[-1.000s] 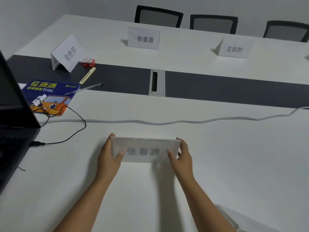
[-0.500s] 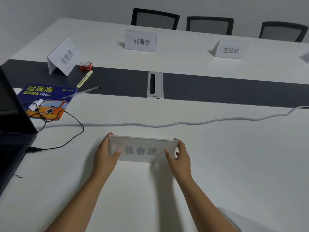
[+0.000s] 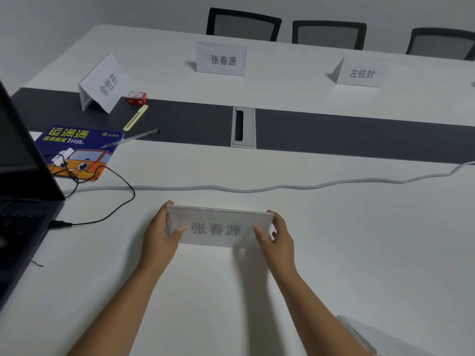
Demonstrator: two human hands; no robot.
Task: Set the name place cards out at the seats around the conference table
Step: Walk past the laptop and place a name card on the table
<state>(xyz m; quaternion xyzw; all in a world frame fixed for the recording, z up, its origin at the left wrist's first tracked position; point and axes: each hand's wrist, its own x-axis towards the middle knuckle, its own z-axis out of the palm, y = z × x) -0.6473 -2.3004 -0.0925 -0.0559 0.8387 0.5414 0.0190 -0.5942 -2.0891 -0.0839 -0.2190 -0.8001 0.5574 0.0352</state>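
A clear tent-shaped name card (image 3: 218,228) with grey characters stands on the white conference table (image 3: 359,240) in front of me. My left hand (image 3: 160,233) grips its left end and my right hand (image 3: 276,236) grips its right end. Three more name cards stand farther off: a turned one at the far left (image 3: 105,82), one in the far middle (image 3: 221,59) and one at the far right (image 3: 362,72). Another clear card holder (image 3: 359,332) lies by my right forearm, partly cut off.
An open black laptop (image 3: 23,191) stands at the left with a thin black cable (image 3: 113,181). A blue mouse pad (image 3: 79,150), a pen (image 3: 131,140), a yellow cutter (image 3: 135,117) and a small red box (image 3: 137,97) lie beyond it. A grey cable (image 3: 282,187) crosses the table. Three black chairs (image 3: 243,24) line the far side.
Both hands keep their grip on the near card, which has stayed in the same spot on the table. The view has tilted slightly upward.
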